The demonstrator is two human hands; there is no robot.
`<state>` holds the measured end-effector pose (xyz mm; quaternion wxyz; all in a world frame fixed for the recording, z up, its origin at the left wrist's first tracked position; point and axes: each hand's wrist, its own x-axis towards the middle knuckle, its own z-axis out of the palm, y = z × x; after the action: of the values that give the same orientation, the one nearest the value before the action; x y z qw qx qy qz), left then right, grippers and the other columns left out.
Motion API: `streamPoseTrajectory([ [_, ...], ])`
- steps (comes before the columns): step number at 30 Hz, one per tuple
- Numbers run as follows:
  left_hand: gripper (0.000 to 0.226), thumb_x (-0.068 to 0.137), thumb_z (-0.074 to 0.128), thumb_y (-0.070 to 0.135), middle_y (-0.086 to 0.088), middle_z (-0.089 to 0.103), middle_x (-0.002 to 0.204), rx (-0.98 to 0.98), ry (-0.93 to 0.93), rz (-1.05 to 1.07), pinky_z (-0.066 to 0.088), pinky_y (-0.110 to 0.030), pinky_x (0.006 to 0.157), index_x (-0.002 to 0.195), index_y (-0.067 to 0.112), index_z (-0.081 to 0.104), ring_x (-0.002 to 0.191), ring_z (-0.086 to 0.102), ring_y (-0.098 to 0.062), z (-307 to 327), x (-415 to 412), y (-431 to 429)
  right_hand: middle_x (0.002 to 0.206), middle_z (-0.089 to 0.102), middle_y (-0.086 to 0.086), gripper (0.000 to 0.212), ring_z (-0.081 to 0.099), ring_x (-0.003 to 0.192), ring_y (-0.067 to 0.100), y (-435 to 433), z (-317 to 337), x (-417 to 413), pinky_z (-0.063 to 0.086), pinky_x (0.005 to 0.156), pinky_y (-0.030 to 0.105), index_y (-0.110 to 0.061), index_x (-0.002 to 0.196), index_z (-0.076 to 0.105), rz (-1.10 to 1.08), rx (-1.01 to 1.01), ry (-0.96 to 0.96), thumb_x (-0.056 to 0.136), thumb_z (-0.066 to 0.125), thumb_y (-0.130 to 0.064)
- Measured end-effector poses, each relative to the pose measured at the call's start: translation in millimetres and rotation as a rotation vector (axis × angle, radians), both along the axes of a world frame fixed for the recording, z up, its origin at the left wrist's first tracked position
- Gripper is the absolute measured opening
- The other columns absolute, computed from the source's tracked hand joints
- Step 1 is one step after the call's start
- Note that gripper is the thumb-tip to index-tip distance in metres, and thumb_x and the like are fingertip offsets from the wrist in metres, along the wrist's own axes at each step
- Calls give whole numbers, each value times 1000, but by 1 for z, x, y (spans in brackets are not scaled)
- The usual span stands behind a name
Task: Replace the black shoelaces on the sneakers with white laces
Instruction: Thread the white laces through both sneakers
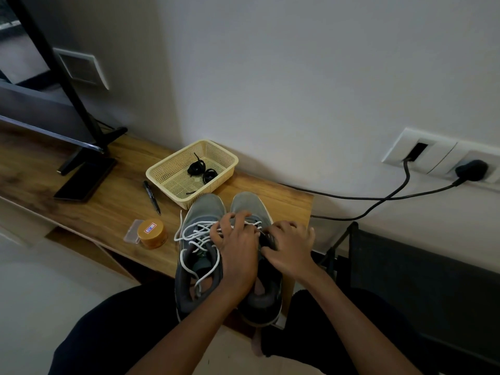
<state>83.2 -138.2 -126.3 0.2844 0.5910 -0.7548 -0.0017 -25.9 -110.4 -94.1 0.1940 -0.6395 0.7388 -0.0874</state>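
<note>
The two sneakers stand side by side at the near right end of the wooden shelf [108, 209], long axes running near to far, toes toward the wall and heel openings toward the person. The left sneaker [201, 209] is already threaded in white, its loops slack. Over the right sneaker [247, 203] the left hand [236, 247] has its fingers curled and seems to pinch the white lace [255, 224] at the eyelets, while the right hand [290, 249] grips the upper with bent fingers. The lace looks light, limp and easily tangled, so it is best taken near its stiff tip. The shoe seems soft but steady, best held by the eyelet edge. The black laces [197, 167] lie coiled in the basket [162, 169], just beyond the toes.
</note>
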Motion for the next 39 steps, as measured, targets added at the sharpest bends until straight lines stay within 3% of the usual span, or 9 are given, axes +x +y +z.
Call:
streamPoseTrajectory([
  [4, 8, 71, 78, 24, 5, 60, 119, 25, -67, -13, 19, -45, 96, 69, 25, 70, 121, 36, -22, 5, 4, 0, 110, 42, -10, 21, 27, 121, 18, -8, 3, -8, 16, 105, 41, -33, 92, 57, -135, 89, -316, 93, 39, -43],
  [7, 13, 65, 82, 26, 2, 59, 125, 72, -188, -18, 14, -50, 100, 71, 25, 71, 127, 42, -29, 11, 7, 2, 107, 45, -11, 29, 33, 118, 18, -15, 1, -14, 21, 101, 39, -36, 82, 60, -146, 81, -378, 97, 36, -31],
  [10, 21, 55, 88, 24, -1, 63, 118, 68, -225, 1, 15, -52, 99, 60, 23, 67, 121, 50, -32, 17, 10, 0, 105, 49, -12, 28, 35, 117, 19, -18, 1, -14, 23, 104, 41, -40, 76, 61, -158, 17, -390, 93, 48, -22],
  [14, 23, 55, 88, 20, 1, 64, 113, 42, -183, -19, 17, -51, 99, 57, 25, 66, 117, 53, -29, 14, 7, -4, 101, 50, -13, 19, 32, 116, 20, -19, 4, -11, 26, 100, 41, -35, 80, 62, -168, -44, -378, 88, 58, -19],
  [21, 14, 67, 80, 17, 2, 61, 117, 58, -81, -62, 17, -49, 98, 67, 23, 67, 118, 38, -22, 3, 1, -6, 122, 53, -10, 11, 28, 119, 18, -17, 2, -10, 18, 86, 34, -29, 88, 60, -152, -14, -392, 89, 58, -19],
  [26, 3, 80, 69, 24, 4, 51, 133, 140, -69, -69, 7, -48, 105, 80, 22, 71, 132, 30, -25, 14, 4, -3, 121, 55, -10, 7, 31, 116, 19, -19, -1, -11, 19, 84, 32, -25, 93, 66, -153, -55, -321, 89, 60, -26],
  [32, 36, 92, 52, 36, 5, 26, 149, 289, -233, -123, -5, -53, 111, 127, 31, 48, 142, 7, -23, 35, 15, -13, 119, 51, -4, 14, 33, 113, 21, -24, -3, -9, 28, 90, 35, -19, 96, 65, -139, -109, -239, 92, 56, -29],
  [36, 36, 96, 42, 25, 5, 29, 149, 382, -253, -158, -8, -57, 111, 131, 33, 46, 143, 8, -23, 38, 22, -20, 121, 44, 2, 20, 34, 112, 23, -22, -4, -7, 27, 86, 33, -15, 106, 58, -88, -118, -101, 95, 45, -26],
  [39, 36, 96, 41, 22, 5, 32, 147, 397, -255, -147, -8, -58, 111, 130, 31, 47, 143, 10, -23, 38, 23, -20, 120, 44, 3, 18, 34, 112, 23, -24, 0, -14, 24, 84, 32, -15, 101, 58, -219, -143, -111, 95, 44, -24],
])
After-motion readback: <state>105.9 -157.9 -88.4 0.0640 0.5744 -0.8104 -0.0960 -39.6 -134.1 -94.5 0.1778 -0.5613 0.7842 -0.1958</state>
